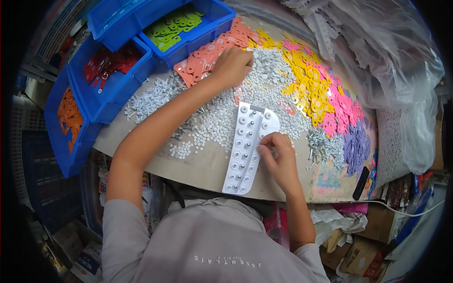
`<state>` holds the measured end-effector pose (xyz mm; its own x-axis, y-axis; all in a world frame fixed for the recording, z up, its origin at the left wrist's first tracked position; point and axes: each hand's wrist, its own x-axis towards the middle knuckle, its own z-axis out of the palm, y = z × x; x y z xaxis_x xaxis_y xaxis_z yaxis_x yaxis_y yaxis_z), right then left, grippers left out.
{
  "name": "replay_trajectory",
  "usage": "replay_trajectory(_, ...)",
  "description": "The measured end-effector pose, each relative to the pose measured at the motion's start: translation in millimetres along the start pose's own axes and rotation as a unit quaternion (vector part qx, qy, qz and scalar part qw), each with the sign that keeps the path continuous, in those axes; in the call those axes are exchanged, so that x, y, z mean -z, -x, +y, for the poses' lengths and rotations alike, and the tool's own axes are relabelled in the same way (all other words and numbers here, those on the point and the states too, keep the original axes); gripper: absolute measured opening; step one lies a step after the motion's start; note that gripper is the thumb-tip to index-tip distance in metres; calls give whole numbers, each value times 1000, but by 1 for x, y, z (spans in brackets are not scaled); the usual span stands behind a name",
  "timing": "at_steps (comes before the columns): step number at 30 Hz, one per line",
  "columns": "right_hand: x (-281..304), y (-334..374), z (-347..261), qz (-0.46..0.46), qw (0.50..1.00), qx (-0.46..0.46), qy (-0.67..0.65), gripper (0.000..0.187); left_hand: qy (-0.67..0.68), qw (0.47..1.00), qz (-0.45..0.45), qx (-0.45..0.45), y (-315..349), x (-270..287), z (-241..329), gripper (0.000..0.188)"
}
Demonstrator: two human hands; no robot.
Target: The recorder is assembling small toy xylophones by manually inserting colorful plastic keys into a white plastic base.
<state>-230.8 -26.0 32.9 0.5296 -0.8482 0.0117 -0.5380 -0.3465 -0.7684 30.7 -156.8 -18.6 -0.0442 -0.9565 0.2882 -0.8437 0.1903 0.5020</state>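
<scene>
A white plastic jig (244, 151) stands near the table's front edge, long and slightly tilted. Rows of white ring-shaped pieces sit along both its sides, with small metal pins down its middle channel. My right hand (281, 158) is at the jig's right side, thumb and fingers pinched close to one of the rings; whatever is between them is too small to make out. Farther off, my left hand (234, 68) reaches over the white round caps (271, 66) beside the coral flat tabs (196, 60). Its fingers are curled downward, and their tips are hidden.
Blue bins at the left hold green tabs (174, 29), red tabs (106, 66) and orange tabs (70, 115). Yellow tabs (309, 85), pink tabs (342, 108), purple tabs (356, 146) and metal screws (325, 148) lie at the right, near a large clear plastic bag (401, 94).
</scene>
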Motion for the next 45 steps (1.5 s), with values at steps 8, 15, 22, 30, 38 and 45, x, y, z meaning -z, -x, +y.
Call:
replay_trajectory(8,-27,17,14,143,960,158,182,17,251,965,-51,-55,97,52,62,11)
replay_trajectory(15,-29,17,16,144,967,143,153,17,272,952,-139,-27,153,49,73,10)
replay_trajectory(22,-29,18,16,139,969,141,149,16,290,947,-111,88,161,45,84,12)
replay_trajectory(30,-30,18,15,142,971,134,140,18,97,972,46,-208,168,32,67,15)
replay_trajectory(38,-27,16,16,140,971,146,130,14,132,968,35,-212,133,37,57,12)
replay_trajectory(45,-13,4,10,104,971,170,132,8,35,983,139,-119,27,25,7,10)
